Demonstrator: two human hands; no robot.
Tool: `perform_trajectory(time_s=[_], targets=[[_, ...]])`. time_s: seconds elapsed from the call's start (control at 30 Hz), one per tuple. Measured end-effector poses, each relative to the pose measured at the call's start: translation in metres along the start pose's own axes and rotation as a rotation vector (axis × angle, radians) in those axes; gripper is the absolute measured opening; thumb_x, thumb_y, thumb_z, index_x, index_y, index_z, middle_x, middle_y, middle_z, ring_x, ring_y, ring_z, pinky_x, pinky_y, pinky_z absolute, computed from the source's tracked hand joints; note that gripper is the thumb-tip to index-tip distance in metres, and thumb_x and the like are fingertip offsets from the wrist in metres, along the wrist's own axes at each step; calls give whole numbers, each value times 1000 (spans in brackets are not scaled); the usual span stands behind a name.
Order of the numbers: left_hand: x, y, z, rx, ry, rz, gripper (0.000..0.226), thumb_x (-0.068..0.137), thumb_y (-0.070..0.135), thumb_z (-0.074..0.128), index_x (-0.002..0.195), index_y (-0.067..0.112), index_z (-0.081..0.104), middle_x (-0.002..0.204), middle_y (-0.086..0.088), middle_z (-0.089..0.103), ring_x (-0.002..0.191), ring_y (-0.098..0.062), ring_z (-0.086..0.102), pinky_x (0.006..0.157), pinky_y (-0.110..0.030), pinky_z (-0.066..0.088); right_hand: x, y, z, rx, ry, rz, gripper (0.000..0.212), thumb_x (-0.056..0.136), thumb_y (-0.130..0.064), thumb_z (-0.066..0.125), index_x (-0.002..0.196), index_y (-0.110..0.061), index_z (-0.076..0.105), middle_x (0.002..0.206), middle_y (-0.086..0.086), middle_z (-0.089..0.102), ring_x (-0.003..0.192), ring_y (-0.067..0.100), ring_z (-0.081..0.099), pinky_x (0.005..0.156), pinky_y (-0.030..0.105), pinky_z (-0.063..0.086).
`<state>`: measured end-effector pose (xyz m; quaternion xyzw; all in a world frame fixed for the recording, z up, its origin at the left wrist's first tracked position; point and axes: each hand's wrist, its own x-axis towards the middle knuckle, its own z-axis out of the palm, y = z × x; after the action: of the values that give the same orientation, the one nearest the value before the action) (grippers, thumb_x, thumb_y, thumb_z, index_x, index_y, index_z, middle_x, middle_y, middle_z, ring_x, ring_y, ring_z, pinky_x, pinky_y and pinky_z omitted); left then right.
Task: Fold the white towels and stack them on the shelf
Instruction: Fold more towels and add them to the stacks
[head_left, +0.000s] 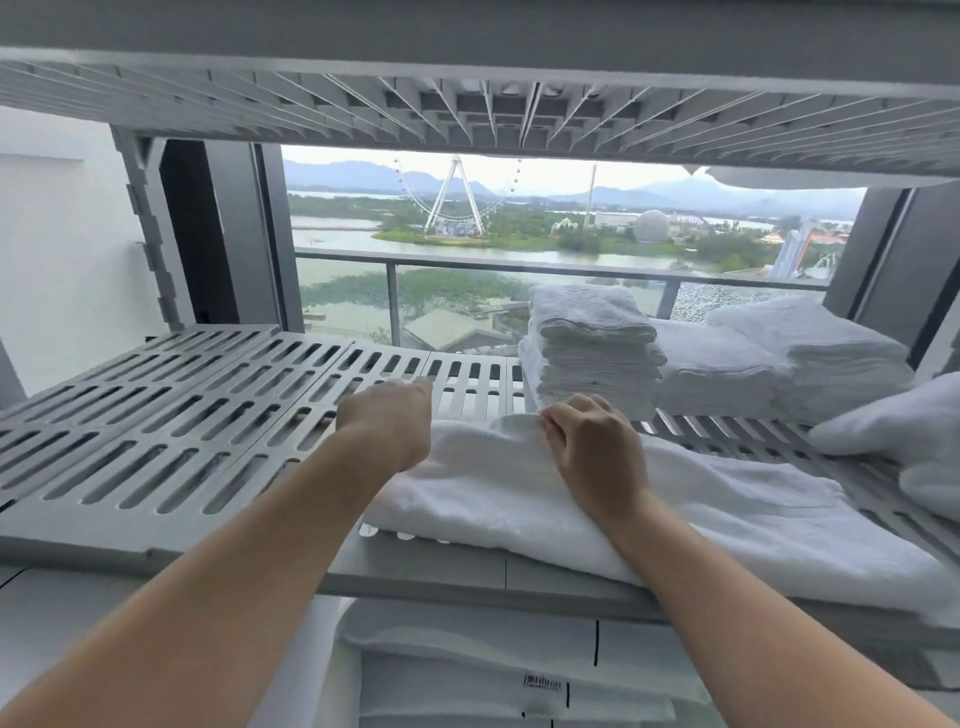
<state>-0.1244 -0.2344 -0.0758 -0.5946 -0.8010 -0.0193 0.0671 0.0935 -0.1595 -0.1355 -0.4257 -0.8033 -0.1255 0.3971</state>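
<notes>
The grey plastic shelf (171, 415) is moulded in slotted panels, bare on its left half. The left hand (387, 423) is curled knuckles-up at the left end of a thick, fluffy white towel (519, 493) lying folded along the shelf's front edge; whether it grips cloth I cannot tell. The right hand (592, 441) pinches the towel's far edge into a small ridge. Behind stands a neat stack of folded towels (592, 348), ribbed at the edges, then a lower, softer pile (810, 353), and a rumpled towel (904, 441) at far right.
</notes>
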Motion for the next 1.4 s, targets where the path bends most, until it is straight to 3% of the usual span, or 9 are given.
perform_trajectory(time_s=[0.1,0.17,0.3,0.57,0.7,0.8,0.93,1.07,1.4], targets=[[11,6,10,-292,158,60,50,89,6,44,135,24,52,126,-5,63,113,-27,59,85,-39,51,-1,0,0,-16,11,30,16,94,-30,65,95,-20,78,82,0,67,84,26,63,78,37,50],[19,8,16,-338,183,-8,31,96,20,49,127,22,57,120,-5,66,108,-28,61,83,-37,50,-3,2,3,-74,-136,82,21,95,-34,59,96,-21,76,88,1,68,90,27,63,82,35,46],[24,8,25,-257,-93,-149,43,92,49,61,114,13,54,114,-6,61,105,-28,61,92,-45,53,-3,5,10,-97,-371,143,25,95,-37,54,104,-21,71,104,3,68,102,26,60,91,35,46],[19,4,34,-388,89,-195,13,95,21,52,100,13,61,99,-6,66,89,-27,64,83,-42,56,-5,2,8,-185,-24,99,5,89,-16,64,88,-18,69,84,3,68,82,27,63,79,38,46],[15,-1,45,-367,147,-208,17,96,17,48,112,14,55,101,-7,64,91,-28,63,79,-42,55,-5,1,5,-189,-34,108,17,81,-9,70,96,-16,68,93,5,63,90,27,61,83,40,50],[16,4,43,-263,160,-194,28,95,11,47,122,11,52,113,-12,62,102,-31,61,75,-39,52,-5,-5,0,-206,-36,32,5,83,-16,67,89,-17,66,85,3,65,82,25,63,78,38,49],[17,26,35,-105,342,7,36,86,3,50,115,18,64,116,-9,60,109,-29,55,88,-40,50,-8,0,-8,-103,-241,153,16,91,-28,57,91,-20,71,85,1,73,84,25,67,73,33,53],[4,71,35,-397,271,225,30,87,8,50,97,26,72,109,-1,64,106,-25,58,86,-37,50,-2,15,-32,54,-251,291,18,90,-24,56,89,-21,73,80,0,74,82,24,68,72,33,55],[-15,179,35,-542,245,623,24,97,29,50,105,23,71,111,-2,64,104,-26,60,86,-41,52,-28,108,-89,-258,-435,607,31,88,-11,44,110,-19,64,116,10,66,109,32,60,91,38,49]])
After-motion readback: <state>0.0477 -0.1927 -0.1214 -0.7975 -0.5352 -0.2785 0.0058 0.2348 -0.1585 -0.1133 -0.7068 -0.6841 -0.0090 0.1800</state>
